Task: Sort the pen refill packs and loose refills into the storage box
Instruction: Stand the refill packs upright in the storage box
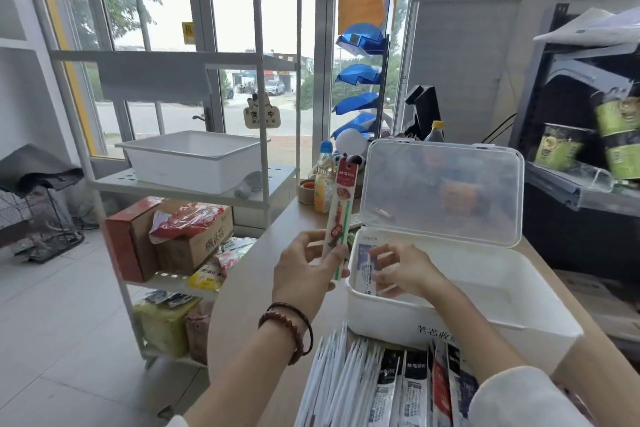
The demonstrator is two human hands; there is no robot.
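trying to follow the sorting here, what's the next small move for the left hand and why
Probably lower the long red-topped refill pack, pinched upright by the left hand, into the open white plastic storage box, beside the blue-and-white pack that the right hand holds at the end nearest the left hand. The red-topped pack is just outside that end.
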